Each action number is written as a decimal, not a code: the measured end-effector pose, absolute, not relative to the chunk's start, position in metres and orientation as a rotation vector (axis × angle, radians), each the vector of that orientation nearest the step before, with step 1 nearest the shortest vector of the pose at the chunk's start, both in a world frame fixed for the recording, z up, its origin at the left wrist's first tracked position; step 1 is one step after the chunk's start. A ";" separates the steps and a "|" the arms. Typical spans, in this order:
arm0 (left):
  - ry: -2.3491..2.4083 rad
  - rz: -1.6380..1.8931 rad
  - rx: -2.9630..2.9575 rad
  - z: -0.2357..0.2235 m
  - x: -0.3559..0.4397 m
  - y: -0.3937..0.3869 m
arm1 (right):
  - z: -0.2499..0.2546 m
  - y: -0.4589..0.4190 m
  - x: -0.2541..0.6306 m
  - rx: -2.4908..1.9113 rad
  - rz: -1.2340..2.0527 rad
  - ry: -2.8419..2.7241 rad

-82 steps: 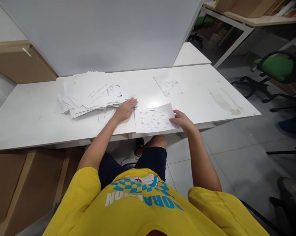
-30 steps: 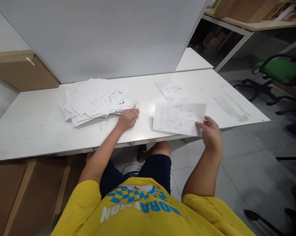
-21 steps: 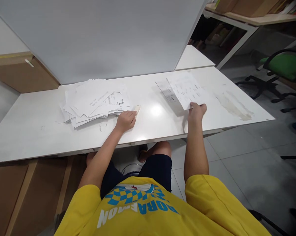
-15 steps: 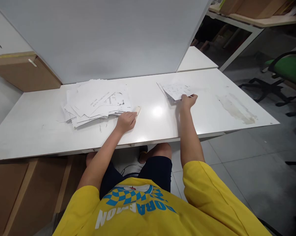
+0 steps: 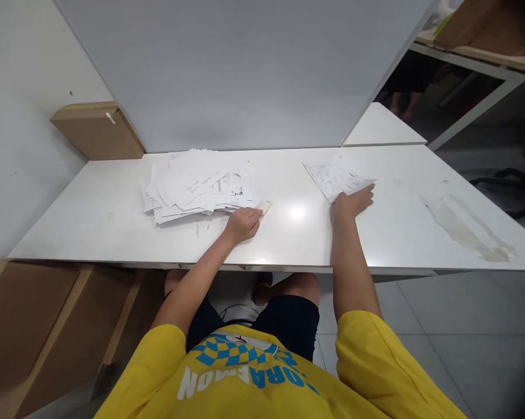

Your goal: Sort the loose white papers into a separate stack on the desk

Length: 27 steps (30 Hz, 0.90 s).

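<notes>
White table [image 5: 79, 227] is carrying a paper pile [image 5: 188, 183]. Beside it, left hand [image 5: 243, 223] is gripping a pale block [image 5: 266, 210]; farther right, right hand [image 5: 354, 202] is holding a sheet [image 5: 334, 179], prob steadying it.

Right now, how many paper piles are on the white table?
2. The big messy pile lies beyond the left hand; the smaller pile is at the right hand. Some sheets underneath may be hidden.
</notes>
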State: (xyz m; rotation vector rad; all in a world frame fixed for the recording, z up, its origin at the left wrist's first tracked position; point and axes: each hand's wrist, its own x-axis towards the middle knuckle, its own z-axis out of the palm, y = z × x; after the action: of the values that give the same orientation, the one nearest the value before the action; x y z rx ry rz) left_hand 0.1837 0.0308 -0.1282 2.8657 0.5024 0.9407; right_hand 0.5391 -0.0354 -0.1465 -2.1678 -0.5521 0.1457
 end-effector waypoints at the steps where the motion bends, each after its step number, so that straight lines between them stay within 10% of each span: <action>1: 0.520 0.947 2.860 -0.126 0.183 0.029 | -0.145 -0.036 0.536 -2.206 0.091 -0.432; 9: 1.481 1.418 2.536 -0.098 0.110 0.067 | -0.144 -0.065 0.506 -2.217 -0.073 -0.370; 18: 1.505 1.121 2.717 -0.091 0.025 0.027 | -0.121 -0.101 0.424 -1.874 -0.023 -0.512; 23: 1.393 1.350 2.818 -0.095 0.045 -0.041 | -0.109 -0.143 0.279 -1.449 0.741 -0.750; 27: 0.442 1.248 3.124 -0.116 0.055 -0.098 | -0.119 -0.171 0.184 -1.207 1.121 -0.666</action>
State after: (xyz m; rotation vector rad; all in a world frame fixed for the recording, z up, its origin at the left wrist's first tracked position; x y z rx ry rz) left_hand 0.0551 -0.0985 -0.1162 3.1242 0.4425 1.2483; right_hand 0.1839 -0.1705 -0.1186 -1.2074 -0.6661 1.1210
